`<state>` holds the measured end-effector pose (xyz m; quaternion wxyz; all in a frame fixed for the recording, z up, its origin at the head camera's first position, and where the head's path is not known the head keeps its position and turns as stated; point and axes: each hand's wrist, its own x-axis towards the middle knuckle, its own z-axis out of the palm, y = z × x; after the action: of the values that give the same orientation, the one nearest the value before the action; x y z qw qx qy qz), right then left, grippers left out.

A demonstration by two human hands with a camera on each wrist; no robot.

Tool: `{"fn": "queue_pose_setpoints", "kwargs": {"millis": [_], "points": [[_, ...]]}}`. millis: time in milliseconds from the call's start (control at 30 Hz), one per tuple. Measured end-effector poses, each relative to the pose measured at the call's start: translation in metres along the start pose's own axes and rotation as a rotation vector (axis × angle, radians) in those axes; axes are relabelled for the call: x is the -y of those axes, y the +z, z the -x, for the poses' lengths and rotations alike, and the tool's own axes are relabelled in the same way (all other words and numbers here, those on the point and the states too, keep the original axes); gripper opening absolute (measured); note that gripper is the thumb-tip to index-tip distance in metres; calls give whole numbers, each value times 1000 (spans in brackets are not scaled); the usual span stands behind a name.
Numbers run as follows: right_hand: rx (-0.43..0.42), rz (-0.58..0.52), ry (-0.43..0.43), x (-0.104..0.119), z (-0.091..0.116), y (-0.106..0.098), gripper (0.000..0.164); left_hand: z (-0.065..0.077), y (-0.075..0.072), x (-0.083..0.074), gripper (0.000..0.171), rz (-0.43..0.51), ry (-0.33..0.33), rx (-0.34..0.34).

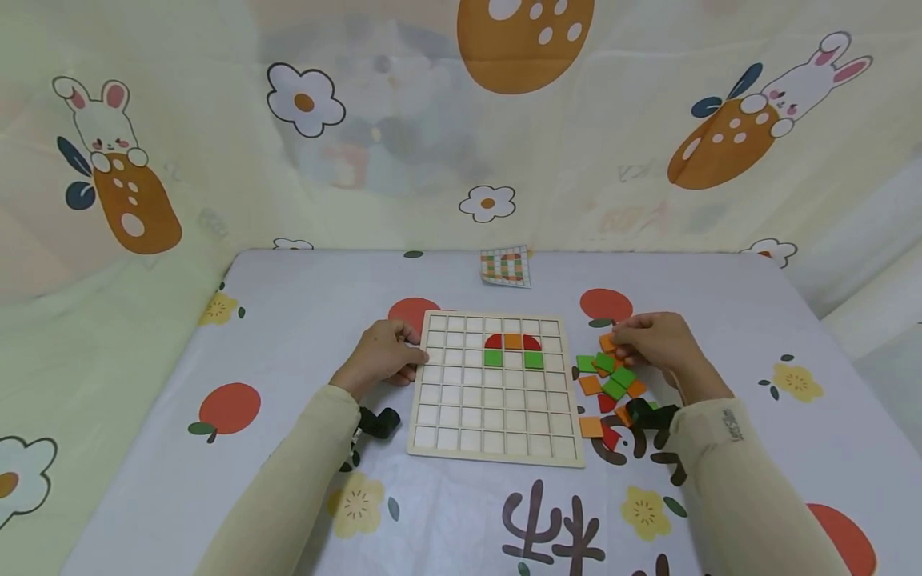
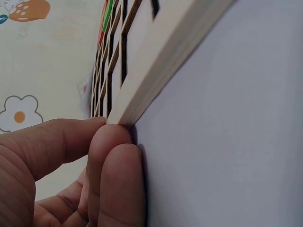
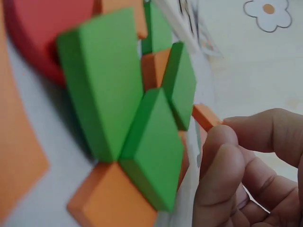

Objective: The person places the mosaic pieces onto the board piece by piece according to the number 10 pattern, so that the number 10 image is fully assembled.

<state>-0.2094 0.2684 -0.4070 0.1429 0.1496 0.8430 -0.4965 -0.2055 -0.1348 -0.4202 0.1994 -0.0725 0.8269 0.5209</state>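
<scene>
A wooden grid board (image 1: 497, 462) lies flat on the table. Near its top sit red quarter-round tiles (image 1: 494, 342), an orange square tile (image 1: 513, 342) between them, and green tiles (image 1: 493, 358) below. My left hand (image 1: 382, 352) holds the board's left edge between thumb and fingers; the left wrist view shows the fingertips (image 2: 120, 161) against the wooden rim (image 2: 156, 66). To the right of the board, my right hand (image 1: 659, 348) pinches an orange square tile (image 3: 206, 117) by thumb and finger. It hovers at the far side of a loose pile of green tiles (image 1: 615, 388).
A small printed pattern card (image 1: 506, 266) stands or lies at the table's back edge. Loose orange tiles (image 1: 591, 427) and red tiles (image 1: 609, 437) are scattered right of the board. Dark wrist devices (image 1: 379, 422) sit by both wrists. A patterned curtain (image 1: 403, 160) rises behind the table.
</scene>
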Motion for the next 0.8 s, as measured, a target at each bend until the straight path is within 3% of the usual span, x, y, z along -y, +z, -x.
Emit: {"fn": "queue_pose_setpoints", "kwargs": {"millis": [300,433,800], "points": [[61,-190,-35,3,11,5,37,1,0,-2,26,-7,-1,-3],[105,-217,-72,4,18,13,37,2,0,-2,26,-5,1,1],[166,-247,-76,8,29,41,31,-3,-1,4,27,-13,16,16]]}}
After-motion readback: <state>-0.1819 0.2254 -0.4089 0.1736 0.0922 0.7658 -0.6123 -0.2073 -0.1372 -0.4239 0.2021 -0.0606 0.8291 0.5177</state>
